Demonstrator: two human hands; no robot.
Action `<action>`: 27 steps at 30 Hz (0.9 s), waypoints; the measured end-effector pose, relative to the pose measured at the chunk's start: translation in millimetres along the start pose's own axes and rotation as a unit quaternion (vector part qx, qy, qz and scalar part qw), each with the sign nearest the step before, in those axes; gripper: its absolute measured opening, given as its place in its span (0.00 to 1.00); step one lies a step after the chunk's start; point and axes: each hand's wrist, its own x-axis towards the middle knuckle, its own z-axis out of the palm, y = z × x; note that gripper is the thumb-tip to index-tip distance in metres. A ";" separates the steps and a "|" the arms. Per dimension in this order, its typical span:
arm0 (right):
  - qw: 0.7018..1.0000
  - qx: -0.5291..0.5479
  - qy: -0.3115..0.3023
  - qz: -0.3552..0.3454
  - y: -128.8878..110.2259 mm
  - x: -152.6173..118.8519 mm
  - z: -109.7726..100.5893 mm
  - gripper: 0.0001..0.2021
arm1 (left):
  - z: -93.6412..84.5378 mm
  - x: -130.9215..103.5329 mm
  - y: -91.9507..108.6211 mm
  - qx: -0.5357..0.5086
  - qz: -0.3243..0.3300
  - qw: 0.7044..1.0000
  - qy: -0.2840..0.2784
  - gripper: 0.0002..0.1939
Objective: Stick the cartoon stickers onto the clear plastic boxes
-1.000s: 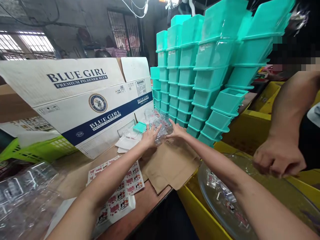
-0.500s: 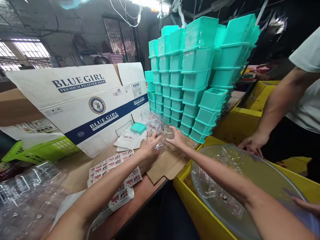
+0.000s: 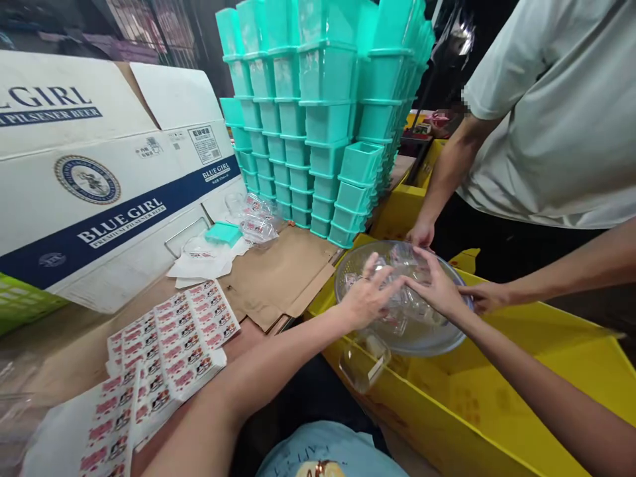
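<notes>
My left hand (image 3: 370, 299) is over a round translucent colander (image 3: 450, 346), its fingers spread apart. Facing it, my right hand (image 3: 438, 286) is also open, with the thumb stretched toward my left hand. Clear plastic containers (image 3: 395, 321) with printed stickers lie beneath and between my hands, some touching or very near the fingers. Another clear container (image 3: 365, 361) is outside the colander, tilted against the yellow crate's near edge and blurred. A co-worker's hand (image 3: 422, 233) touches the colander's far rim; the other hand (image 3: 484, 297) grips its right side.
Tall stacks of turquoise tubs (image 3: 330, 122) stand at the back of the table. Sticker sheets (image 3: 173, 331) lie at left, before a white beer carton (image 3: 163, 149). Flat brown cardboard (image 3: 288, 265) and a small turquoise lid-like piece (image 3: 223, 233) are nearby. Yellow crates (image 3: 497, 384) sit below the colander.
Both my hands have moved right, from the clear containers on the table to above the colander. The view has swung right, and the co-worker now has both hands on the colander's rim.
</notes>
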 end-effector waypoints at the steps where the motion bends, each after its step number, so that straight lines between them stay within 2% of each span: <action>1: 0.997 -0.065 -0.036 0.010 18.0 -3.3 -4.6 0.36 | 12.6 4.8 1.0 0.004 0.005 1.000 -0.010 0.44; 3: 0.979 -0.187 -0.075 0.024 41.3 0.9 -11.5 0.34 | 20.9 8.5 -4.7 0.008 0.001 1.000 -0.017 0.46; 5: 0.970 -0.235 -0.063 -0.012 40.2 18.6 -13.5 0.30 | 6.6 4.1 -22.0 0.016 -0.002 1.000 -0.003 0.47; 6: 0.972 -0.222 -0.048 -0.052 29.1 31.1 -11.3 0.28 | -7.5 -0.9 -35.4 0.026 -0.003 1.000 0.011 0.45; 8: 0.977 -0.142 -0.030 -0.155 -12.0 60.0 1.7 0.23 | -44.0 -15.8 -70.8 0.065 -0.044 0.996 0.038 0.39; 9: 0.974 -0.090 -0.041 -0.204 -39.5 75.3 13.1 0.22 | -63.9 -25.0 -92.1 0.090 -0.093 0.990 0.050 0.36; 11: 0.957 -0.006 -0.102 -0.270 -99.1 107.6 45.8 0.21 | -101.2 -45.1 -138.1 0.136 -0.241 0.960 0.040 0.37; 13: 0.949 0.011 -0.152 -0.277 -153.2 143.3 88.9 0.19 | -129.5 -64.0 -183.1 0.172 -0.355 0.919 -0.018 0.40; 15: 0.953 0.005 -0.154 -0.262 -193.9 181.8 136.4 0.18 | -146.6 -78.4 -220.9 0.180 -0.379 0.905 -0.066 0.46; 17: 0.964 -0.006 -0.141 -0.224 -220.5 219.8 181.3 0.18 | -154.9 -86.5 -248.2 0.182 -0.367 0.905 -0.114 0.48; 19: 0.975 -0.019 -0.134 -0.177 -236.5 252.8 218.6 0.21 | -158.1 -88.8 -265.4 0.193 -0.356 0.901 -0.155 0.48; 22: 0.980 -0.034 -0.148 -0.126 -247.4 286.7 257.5 0.30 | -158.5 -88.0 -277.0 0.222 -0.350 0.891 -0.184 0.45; 25: 0.981 -0.039 -0.158 -0.102 -247.8 300.5 278.2 0.42 | -155.7 -90.9 -278.2 0.242 -0.346 0.887 -0.187 0.49; 27: 0.983 -0.039 -0.153 -0.098 -245.1 301.1 283.7 0.44 | -153.1 -95.4 -275.6 0.246 -0.343 0.888 -0.179 0.51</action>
